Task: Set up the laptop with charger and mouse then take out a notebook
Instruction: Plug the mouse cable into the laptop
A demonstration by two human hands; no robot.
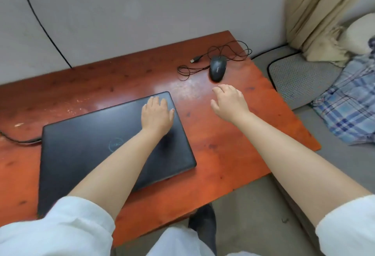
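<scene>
A black laptop (85,154) lies closed on the reddish wooden table (233,134). A black charger cable (18,140) runs into its left side. My left hand (157,114) rests flat on the lid near its far right corner, holding nothing. My right hand (229,101) hovers over the table with fingers spread, just short of a black wired mouse (217,68). The mouse's thin cord (229,53) lies in loose loops behind it, and its USB plug (195,59) lies free on the table. No notebook is in view.
A grey wall stands behind the table, with a black cable (40,24) hanging down it. On the right are a grey mattress (300,77), a blue checked cloth (351,101), a pillow (357,34) and a beige curtain (316,12).
</scene>
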